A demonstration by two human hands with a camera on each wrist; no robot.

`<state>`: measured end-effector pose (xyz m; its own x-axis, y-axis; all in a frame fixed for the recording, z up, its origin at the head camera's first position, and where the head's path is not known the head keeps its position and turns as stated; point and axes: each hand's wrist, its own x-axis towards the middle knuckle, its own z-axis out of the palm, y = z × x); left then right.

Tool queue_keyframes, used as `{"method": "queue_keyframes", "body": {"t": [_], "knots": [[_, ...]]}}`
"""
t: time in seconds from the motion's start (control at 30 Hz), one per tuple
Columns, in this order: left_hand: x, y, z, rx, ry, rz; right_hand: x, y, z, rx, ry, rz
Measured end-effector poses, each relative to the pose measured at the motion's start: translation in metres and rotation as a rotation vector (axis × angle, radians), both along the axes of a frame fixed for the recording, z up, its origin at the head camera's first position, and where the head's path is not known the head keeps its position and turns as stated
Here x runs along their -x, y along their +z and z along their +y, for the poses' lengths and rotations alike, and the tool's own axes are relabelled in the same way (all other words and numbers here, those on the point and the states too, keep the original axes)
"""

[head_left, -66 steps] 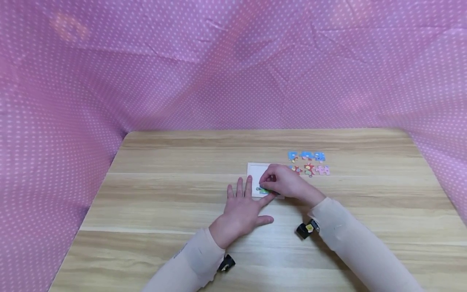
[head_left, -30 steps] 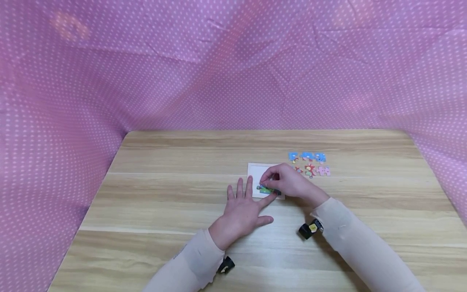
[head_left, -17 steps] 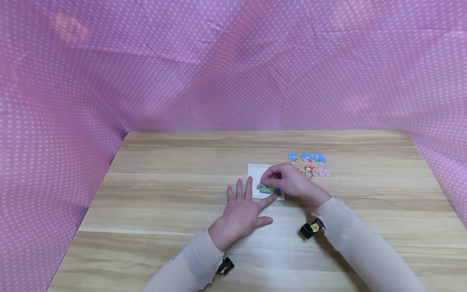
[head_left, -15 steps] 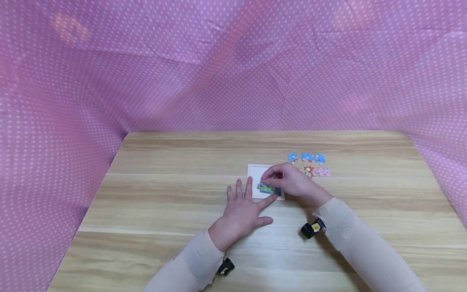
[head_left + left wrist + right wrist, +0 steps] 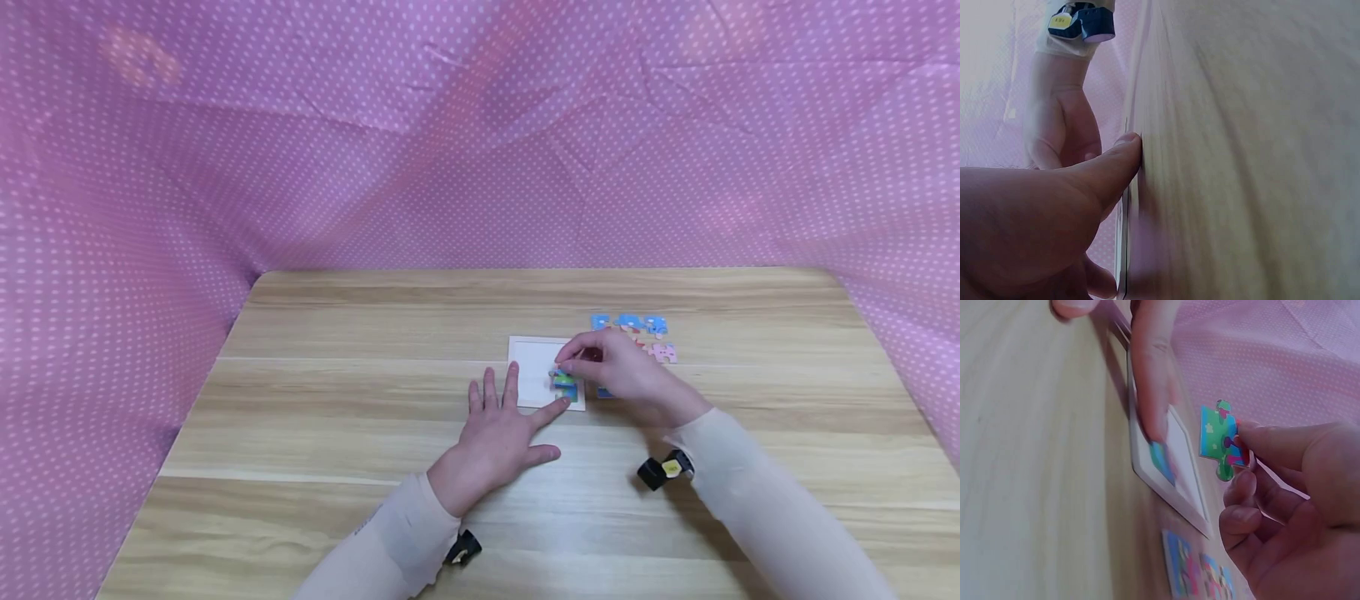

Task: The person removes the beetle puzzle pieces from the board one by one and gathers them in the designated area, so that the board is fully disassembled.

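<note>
My right hand (image 5: pixel 626 371) pinches a green and blue jigsaw piece (image 5: pixel 1215 439) between thumb and fingers. In the right wrist view that piece is raised clear of the white puzzle tray (image 5: pixel 540 339). Another piece, blue and green (image 5: pixel 571 394), lies in the tray's near right corner. My left hand (image 5: pixel 491 442) is spread, palm down, left of and in front of the tray. Its index fingertip rests on the corner piece, as the right wrist view shows. The tray's white floor is bare on the left.
Several loose jigsaw pieces lie right of the tray, with blue ones (image 5: pixel 630 321) in the far row and a pink one (image 5: pixel 663 353) nearer. My right hand partly covers them. A blue piece (image 5: pixel 604 392) shows below it. Pink dotted cloth (image 5: pixel 480 167) hangs behind the wooden table (image 5: pixel 337 417).
My right hand has moved right and lifted the green and blue piece away from the tray's near side, where it lay beside the corner piece. The left hand stays in place.
</note>
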<state>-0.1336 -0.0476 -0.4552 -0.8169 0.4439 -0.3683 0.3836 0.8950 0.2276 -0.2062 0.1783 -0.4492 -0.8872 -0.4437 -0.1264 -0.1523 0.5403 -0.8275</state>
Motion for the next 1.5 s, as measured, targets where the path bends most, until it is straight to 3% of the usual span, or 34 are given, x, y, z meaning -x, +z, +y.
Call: {"method": "queue_keyframes", "body": {"t": [0.17, 0.3, 0.93, 1.5], "knots": [[0.000, 0.000, 0.000, -0.005, 0.000, -0.001, -0.005, 0.006, 0.013, -0.027, -0.036, 0.037], [0.000, 0.000, 0.000, -0.013, 0.006, -0.009, -0.007, 0.008, 0.023, -0.027, -0.055, 0.016], [-0.001, 0.002, 0.002, -0.022, -0.001, 0.013, -0.019, 0.013, 0.054, -0.070, -0.077, 0.063], [-0.003, 0.000, 0.001, -0.028, -0.016, 0.047, -0.027, 0.006, 0.076, -0.167, -0.075, 0.091]]}}
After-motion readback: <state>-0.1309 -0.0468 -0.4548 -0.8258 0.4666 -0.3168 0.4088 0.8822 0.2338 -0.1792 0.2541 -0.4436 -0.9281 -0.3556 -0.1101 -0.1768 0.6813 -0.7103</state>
